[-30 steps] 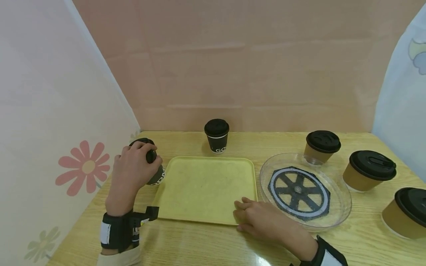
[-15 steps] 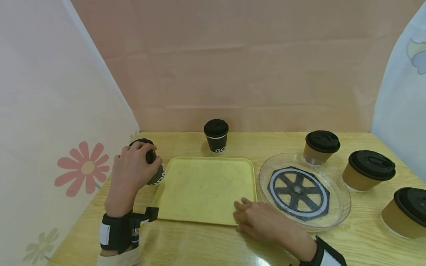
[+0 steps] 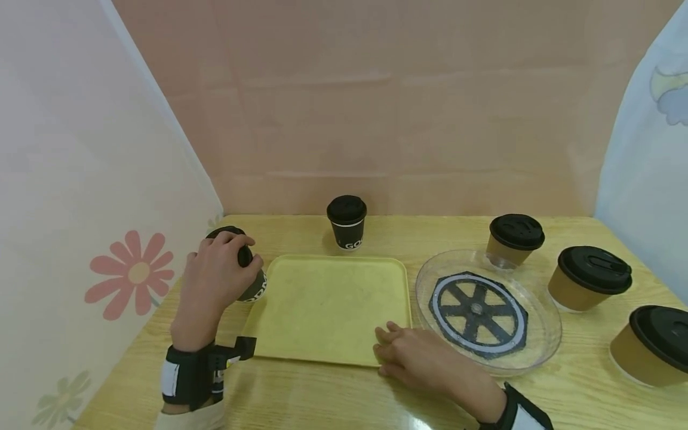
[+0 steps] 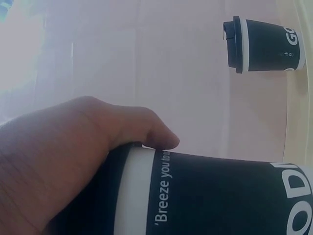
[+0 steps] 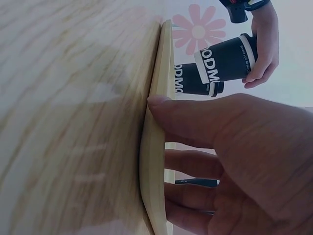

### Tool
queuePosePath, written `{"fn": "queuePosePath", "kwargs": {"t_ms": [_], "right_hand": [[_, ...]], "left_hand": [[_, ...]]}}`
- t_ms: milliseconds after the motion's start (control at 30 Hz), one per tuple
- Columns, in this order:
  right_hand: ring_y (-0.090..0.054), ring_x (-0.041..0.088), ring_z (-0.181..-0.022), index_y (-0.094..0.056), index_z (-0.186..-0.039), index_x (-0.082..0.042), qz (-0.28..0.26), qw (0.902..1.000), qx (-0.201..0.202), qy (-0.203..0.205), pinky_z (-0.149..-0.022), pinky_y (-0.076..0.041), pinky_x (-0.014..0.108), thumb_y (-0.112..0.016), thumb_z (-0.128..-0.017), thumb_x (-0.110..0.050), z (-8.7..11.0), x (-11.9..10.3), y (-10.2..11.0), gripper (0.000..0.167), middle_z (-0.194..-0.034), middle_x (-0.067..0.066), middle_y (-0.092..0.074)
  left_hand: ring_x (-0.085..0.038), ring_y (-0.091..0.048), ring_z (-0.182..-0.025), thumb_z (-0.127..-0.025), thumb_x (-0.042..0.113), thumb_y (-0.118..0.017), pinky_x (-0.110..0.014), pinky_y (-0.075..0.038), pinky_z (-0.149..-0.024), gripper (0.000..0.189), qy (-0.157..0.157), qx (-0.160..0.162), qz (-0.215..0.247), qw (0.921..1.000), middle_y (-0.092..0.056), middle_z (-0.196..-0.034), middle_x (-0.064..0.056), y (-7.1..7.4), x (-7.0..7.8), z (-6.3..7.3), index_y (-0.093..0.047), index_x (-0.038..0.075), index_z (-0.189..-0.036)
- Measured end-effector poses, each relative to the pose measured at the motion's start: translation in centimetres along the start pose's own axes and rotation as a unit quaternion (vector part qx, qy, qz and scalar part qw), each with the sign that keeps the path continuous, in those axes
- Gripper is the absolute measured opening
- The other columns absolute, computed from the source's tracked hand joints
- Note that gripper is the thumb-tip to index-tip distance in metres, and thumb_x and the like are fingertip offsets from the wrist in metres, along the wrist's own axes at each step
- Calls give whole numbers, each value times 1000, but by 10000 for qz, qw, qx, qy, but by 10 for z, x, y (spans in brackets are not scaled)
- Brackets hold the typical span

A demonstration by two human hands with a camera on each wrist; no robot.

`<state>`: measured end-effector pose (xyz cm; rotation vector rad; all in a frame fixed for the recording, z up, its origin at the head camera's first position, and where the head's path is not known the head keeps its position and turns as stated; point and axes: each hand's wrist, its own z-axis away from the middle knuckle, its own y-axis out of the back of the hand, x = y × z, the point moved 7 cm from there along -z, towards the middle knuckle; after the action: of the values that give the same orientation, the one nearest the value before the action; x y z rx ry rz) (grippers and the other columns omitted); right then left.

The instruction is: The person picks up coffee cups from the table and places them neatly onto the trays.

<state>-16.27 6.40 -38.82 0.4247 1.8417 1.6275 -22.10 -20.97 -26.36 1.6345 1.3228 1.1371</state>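
My left hand (image 3: 217, 272) grips a black lidded paper cup (image 3: 252, 288) from above, just left of the yellow tray (image 3: 328, 310). Most of the cup's lid is hidden by the hand; in the left wrist view the thumb lies along the white band of the cup (image 4: 215, 191). A second black cup (image 5: 190, 81) shows partly behind the held one in the right wrist view. My right hand (image 3: 411, 357) holds the tray's near right corner, thumb on the outer edge and fingers over the rim. Whether the held cup touches the table cannot be told.
Another black lidded cup (image 3: 347, 222) stands behind the tray. On the right lies a round clear dish (image 3: 548, 346) with a dark wheel-like pattern. Beyond it stand three brown cups with black lids, a back one (image 3: 505, 254), a middle one (image 3: 572, 289) and a near one (image 3: 639, 358).
Both hands, the held cup and the tray stay in place. Only the head view has shifted slightly.
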Motion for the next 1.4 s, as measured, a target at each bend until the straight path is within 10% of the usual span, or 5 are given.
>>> {"fn": "queuePosePath", "kwargs": {"t_ms": [1400], "right_hand": [[-61,37,-120,-71,-117,-19,-71,9999,61,-104,-85,-55,51,-67,-90,-31,1,0,0,30,-134,13,-61]], "left_hand": [[-47,-48,-118,-93,32,-53,-65,-38,-95,38,-9,-431,117,9990,-54,-136,-18,-18,23,-35,-63,13,-125]]}}
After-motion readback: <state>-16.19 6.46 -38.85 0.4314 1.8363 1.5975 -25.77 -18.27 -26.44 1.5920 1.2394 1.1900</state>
